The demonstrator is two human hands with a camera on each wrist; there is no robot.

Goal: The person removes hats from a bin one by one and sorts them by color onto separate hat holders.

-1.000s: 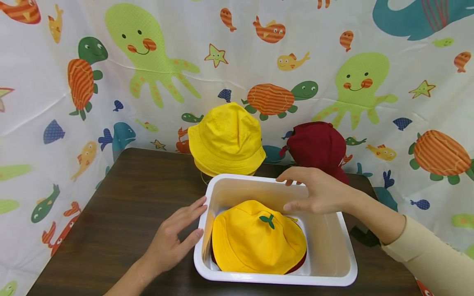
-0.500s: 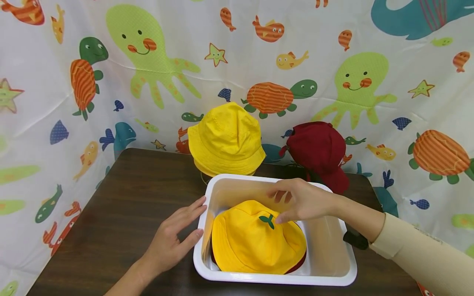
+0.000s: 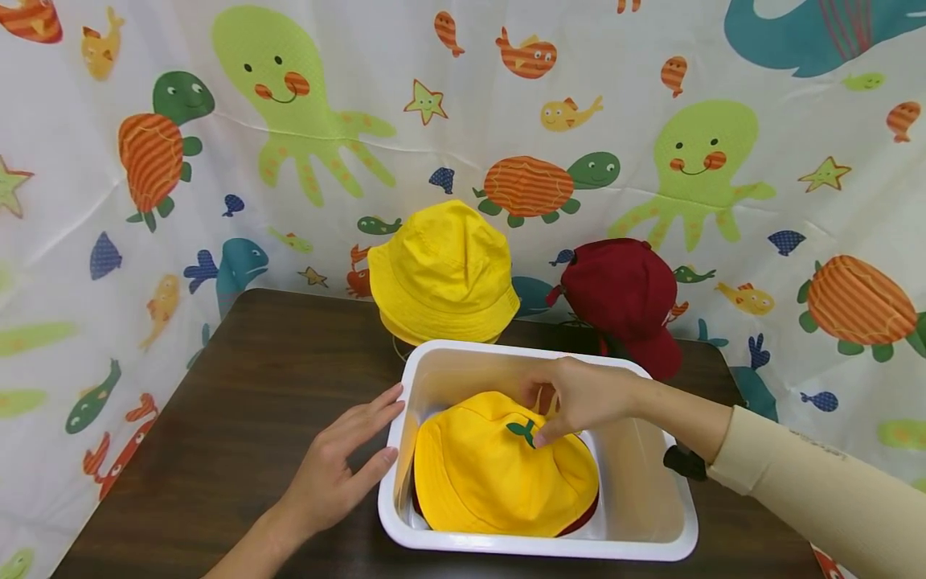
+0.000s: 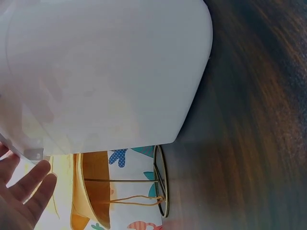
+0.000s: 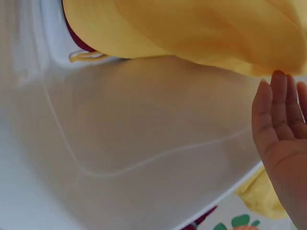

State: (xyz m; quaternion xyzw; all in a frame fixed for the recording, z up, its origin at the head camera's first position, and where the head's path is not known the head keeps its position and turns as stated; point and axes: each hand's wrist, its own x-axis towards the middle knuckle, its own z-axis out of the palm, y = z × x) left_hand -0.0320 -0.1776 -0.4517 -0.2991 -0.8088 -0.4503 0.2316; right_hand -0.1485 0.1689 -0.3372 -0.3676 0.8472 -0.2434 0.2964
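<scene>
A white plastic tub point(image 3: 535, 545) stands on the table in the head view. In it lies a yellow bucket hat point(image 3: 492, 474) with a green sprout emblem, and dark red cloth point(image 3: 582, 521) peeks out beneath its brim. My right hand point(image 3: 589, 394) reaches into the tub, thumb by the emblem and fingers behind the crown. In the right wrist view the extended fingers point(image 5: 278, 108) have their tips at the hat's edge. My left hand point(image 3: 336, 462) rests straight fingers against the tub's left rim; the left wrist view shows the tub's outer wall point(image 4: 105, 76).
Behind the tub, another yellow bucket hat point(image 3: 444, 277) sits on a wire stand point(image 4: 162, 182). A dark red cap point(image 3: 622, 285) is to its right. The dark wooden table point(image 3: 268, 386) extends leftward. A white curtain point(image 3: 347, 48) with sea animals hangs behind.
My right hand has moved left and down from above the tub's back rim to the crown of the yellow hat inside. My left hand stays at the left rim.
</scene>
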